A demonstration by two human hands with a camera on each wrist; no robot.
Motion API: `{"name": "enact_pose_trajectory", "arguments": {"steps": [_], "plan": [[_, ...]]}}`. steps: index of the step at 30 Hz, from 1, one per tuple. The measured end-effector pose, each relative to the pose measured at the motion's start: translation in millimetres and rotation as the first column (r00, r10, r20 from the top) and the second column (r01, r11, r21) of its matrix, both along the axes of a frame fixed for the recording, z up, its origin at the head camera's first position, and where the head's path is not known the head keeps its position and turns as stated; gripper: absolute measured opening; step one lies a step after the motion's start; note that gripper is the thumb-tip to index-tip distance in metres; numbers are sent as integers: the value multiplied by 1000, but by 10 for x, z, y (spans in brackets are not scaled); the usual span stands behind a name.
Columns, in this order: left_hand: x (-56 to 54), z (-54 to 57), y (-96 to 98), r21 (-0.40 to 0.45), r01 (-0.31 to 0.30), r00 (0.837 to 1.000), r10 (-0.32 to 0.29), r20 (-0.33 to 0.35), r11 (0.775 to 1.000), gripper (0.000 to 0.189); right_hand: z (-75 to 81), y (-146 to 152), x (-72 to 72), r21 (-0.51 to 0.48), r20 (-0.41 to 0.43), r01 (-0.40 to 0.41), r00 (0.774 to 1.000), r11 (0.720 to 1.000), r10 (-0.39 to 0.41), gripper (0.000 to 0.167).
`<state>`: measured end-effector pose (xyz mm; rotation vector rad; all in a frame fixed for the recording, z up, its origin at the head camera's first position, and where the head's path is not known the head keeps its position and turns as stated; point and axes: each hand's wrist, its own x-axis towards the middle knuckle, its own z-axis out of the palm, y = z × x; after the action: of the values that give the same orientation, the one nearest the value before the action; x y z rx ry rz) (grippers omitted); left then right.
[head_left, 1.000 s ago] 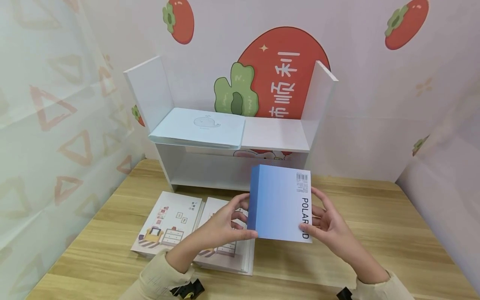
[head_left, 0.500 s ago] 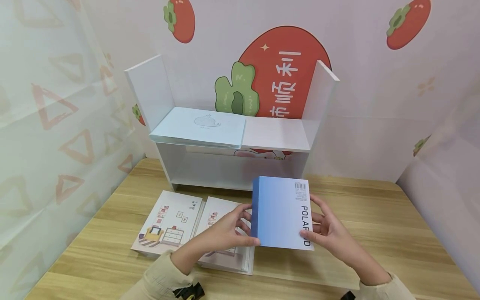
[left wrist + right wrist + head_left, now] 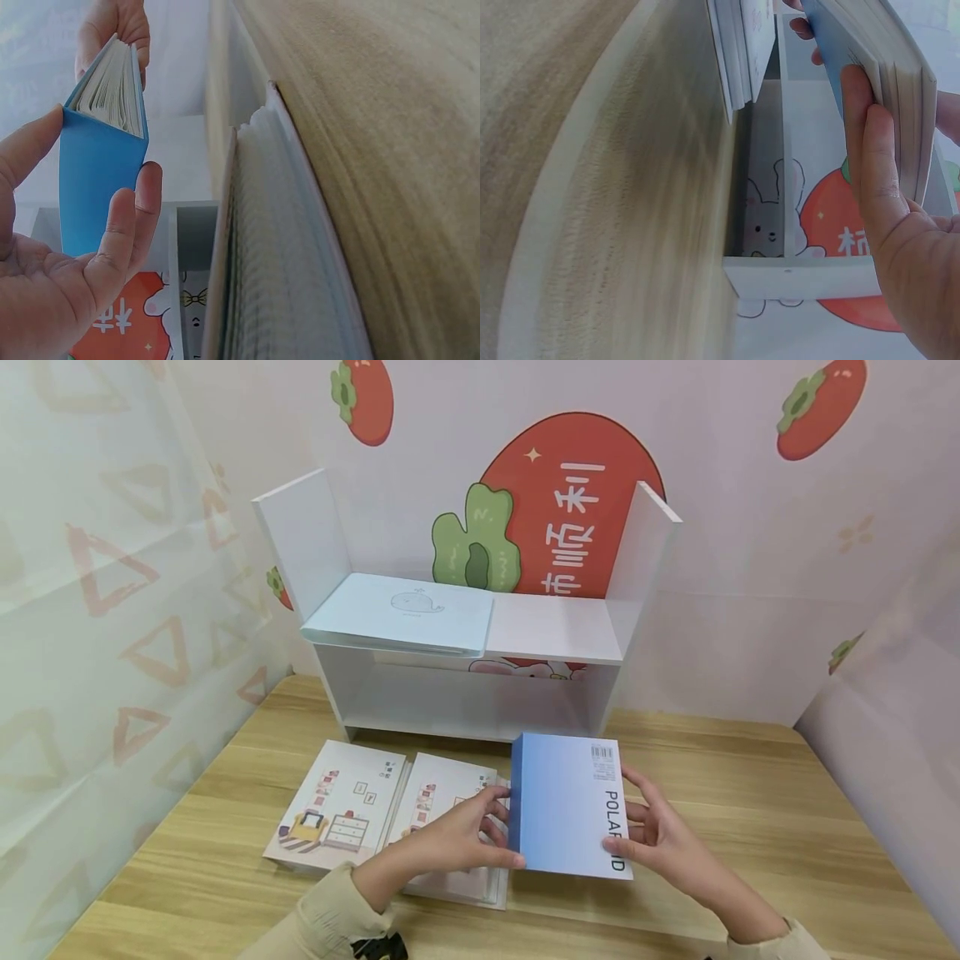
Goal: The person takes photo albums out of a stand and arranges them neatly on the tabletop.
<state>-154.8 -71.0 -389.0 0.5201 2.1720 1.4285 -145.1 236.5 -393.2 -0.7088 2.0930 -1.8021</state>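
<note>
On the near side of the white shelf (image 3: 555,627), a blue book (image 3: 566,802) is hanging between half-curled hands: the left hand (image 3: 468,831) is pinching its left spine, the right hand (image 3: 660,835) gripping its right edge.

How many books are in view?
4 visible: a blue book held between the left hand and right hand, a whale book on the shelf, one white book and a second white book on the table. More may hide underneath.
</note>
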Motion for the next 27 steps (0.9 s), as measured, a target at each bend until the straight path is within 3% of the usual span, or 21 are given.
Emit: {"name": "enact_pose_trajectory", "arguments": {"steps": [6,21,27], "plan": [[19,-30,8,-21,8,1000,-7,17,1000,91,-28,15,26,43,33,-2,999,999,1,89],[2,-173,33,-136,57,998,-54,25,989,92,-152,33,43,36,107,-68,992,997,64,85],[15,-162,46,-174,66,998,-67,5,983,91,-175,38,58,53,126,-53,991,997,46,87]]}}
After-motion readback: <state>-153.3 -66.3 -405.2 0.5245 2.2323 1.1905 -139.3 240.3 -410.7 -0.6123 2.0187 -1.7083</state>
